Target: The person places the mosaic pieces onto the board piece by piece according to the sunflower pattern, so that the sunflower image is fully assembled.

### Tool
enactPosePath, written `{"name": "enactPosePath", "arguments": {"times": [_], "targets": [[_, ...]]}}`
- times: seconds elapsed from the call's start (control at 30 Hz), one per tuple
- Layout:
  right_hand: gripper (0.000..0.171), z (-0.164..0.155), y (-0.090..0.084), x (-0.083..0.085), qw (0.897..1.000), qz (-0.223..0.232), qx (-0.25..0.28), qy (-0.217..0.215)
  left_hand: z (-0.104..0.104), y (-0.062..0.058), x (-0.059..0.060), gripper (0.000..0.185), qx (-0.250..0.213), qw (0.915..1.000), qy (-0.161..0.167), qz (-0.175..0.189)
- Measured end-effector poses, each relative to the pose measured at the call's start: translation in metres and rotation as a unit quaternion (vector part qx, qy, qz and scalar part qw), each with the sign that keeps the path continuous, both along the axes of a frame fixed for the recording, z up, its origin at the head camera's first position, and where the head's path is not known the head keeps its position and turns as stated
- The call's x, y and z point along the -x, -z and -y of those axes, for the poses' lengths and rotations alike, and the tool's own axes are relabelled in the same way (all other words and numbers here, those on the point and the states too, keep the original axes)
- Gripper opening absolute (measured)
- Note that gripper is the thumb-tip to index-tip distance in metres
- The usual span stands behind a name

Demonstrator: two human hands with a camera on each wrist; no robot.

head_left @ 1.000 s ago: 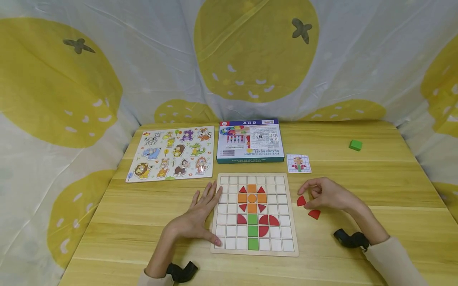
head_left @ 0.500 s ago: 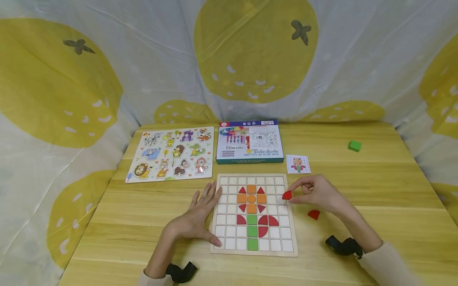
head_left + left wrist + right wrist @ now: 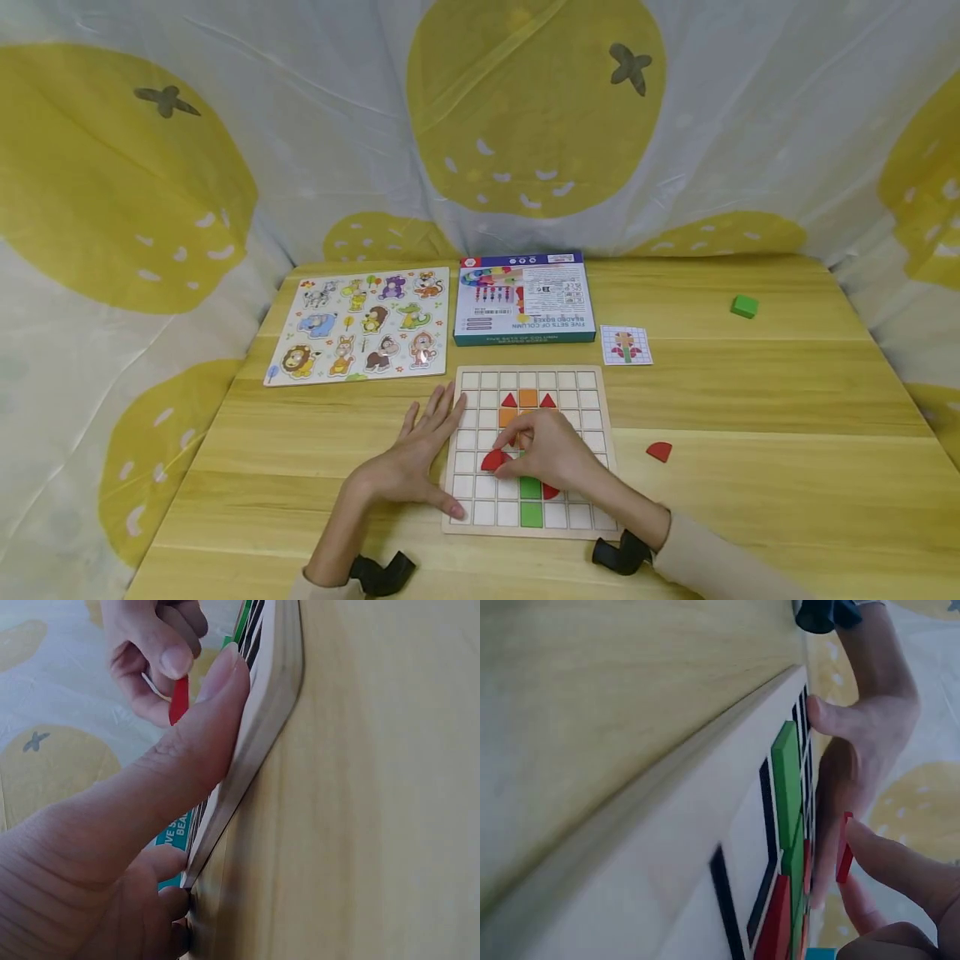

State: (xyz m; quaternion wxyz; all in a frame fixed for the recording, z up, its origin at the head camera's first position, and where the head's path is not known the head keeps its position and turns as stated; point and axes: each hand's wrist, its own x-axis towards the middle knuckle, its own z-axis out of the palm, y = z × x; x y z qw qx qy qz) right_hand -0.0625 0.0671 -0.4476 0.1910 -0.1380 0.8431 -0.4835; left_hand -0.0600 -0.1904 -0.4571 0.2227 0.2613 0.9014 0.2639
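- Head view: my right hand (image 3: 551, 454) pinches a small red quarter-round wooden tile (image 3: 493, 459) at its fingertips, over the left-middle cells of the square wooden grid board (image 3: 600, 517), just left of the green stem tiles (image 3: 530, 500). My left hand (image 3: 420, 454) lies flat with straight fingers against the board's left edge, thumb on the near left corner. A second red quarter-round tile (image 3: 659, 451) lies on the yellow wooden table (image 3: 750, 417) to the right of the board, well apart from both hands. Beyond the board lie a small pattern card (image 3: 626, 344), a blue printed box (image 3: 523, 298) and an animal peg puzzle (image 3: 360, 325); a green cube (image 3: 745, 306) sits far right.
- Left wrist view: my thumb (image 3: 202, 720) presses on the board's rim (image 3: 262, 712). Past it, my right hand's fingers (image 3: 161, 652) hold the red tile (image 3: 178, 699) by its thin edges.
- Right wrist view: the tile (image 3: 844, 851) stands on edge, apart from the board face, with my fingertip (image 3: 885, 859) behind it.
- Handling, as I judge it: the tile looks light, stiff and smooth, so it could slip or twist. A narrow pinch across the straight edges, leaving the face free, suits it best.
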Motion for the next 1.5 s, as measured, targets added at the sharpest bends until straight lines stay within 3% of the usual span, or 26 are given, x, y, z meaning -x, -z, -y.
{"name": "enactPosePath", "arguments": {"times": [0.23,0.53,1.2,1.5], "targets": [[0.023,0.014,0.009,0.002,0.999,-0.015,-0.032,-0.006,0.001,0.000,-0.001,0.148,0.005,1.0000,-0.006,0.005],[0.023,0.017,0.007,0.003,0.997,-0.022,-0.064,-0.021,0.001,0.000,-0.001,0.148,-0.001,1.0000,-0.006,0.003],[0.016,0.015,0.010,0.003,0.998,-0.036,-0.036,-0.029,0.000,0.000,0.001,0.149,0.008,0.9999,-0.008,0.001],[0.019,0.002,0.010,0.007,0.999,-0.006,0.013,-0.049,-0.001,0.000,0.001,0.149,0.013,0.9999,-0.005,0.000]]}}
